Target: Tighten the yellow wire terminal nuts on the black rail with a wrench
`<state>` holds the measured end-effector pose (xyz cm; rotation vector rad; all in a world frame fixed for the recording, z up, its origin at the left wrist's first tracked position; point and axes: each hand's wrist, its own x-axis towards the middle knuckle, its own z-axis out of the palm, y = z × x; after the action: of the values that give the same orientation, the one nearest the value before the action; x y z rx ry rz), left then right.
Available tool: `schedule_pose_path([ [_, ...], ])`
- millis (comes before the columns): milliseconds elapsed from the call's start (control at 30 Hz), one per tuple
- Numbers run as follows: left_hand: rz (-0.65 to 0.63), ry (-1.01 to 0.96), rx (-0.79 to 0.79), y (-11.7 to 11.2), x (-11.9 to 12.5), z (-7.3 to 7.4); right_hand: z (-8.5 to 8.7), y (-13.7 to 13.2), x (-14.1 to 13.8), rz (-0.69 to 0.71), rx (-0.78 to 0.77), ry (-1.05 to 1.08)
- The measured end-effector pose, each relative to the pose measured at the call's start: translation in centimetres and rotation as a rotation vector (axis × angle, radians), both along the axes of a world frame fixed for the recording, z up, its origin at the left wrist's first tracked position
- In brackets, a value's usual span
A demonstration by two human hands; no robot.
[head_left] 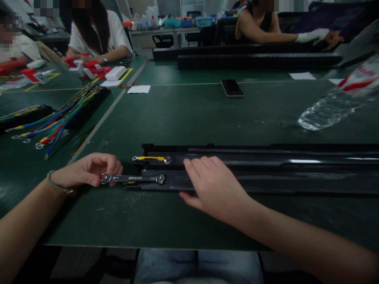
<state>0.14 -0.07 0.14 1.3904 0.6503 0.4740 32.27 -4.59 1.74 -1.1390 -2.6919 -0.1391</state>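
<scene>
My left hand (97,169) pinches the open end of a chrome combination wrench (136,178). The wrench lies level, its ring end around a bolt on the nearer of two long black rails (266,181). My right hand (211,185) is wrapped over that nearer rail, fingertips on its far side and thumb at the near edge. On the farther rail, a short yellow wire (151,158) with ring terminals is fixed under a bolt (167,160). A second yellow wire shows only partly beneath the wrench.
Bundled coloured wires (59,122) with ring terminals lie at left. A phone (232,88) and a tilted water bottle (334,94) are farther back. More black rails (257,62) lie at the far side. Co-workers sit across the table, one wearing a white glove (312,36).
</scene>
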Motion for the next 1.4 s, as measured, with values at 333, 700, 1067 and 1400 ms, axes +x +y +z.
schedule_pose_path([
  [333,0.254,0.034,0.022,0.7,-0.8,-1.0,0.0,0.1,0.0,-0.001,0.008,0.005],
  [700,0.197,0.024,-0.014,0.7,-0.7,-0.7,0.2,0.0,0.1,0.0,-0.015,-0.006],
  [1067,-0.042,0.018,-0.193,-0.2,0.1,0.5,0.2,0.0,0.2,0.003,-0.036,-0.02],
  [1400,0.078,0.168,-0.275,-0.3,1.2,1.2,0.2,0.0,0.2,0.014,-0.037,-0.023],
])
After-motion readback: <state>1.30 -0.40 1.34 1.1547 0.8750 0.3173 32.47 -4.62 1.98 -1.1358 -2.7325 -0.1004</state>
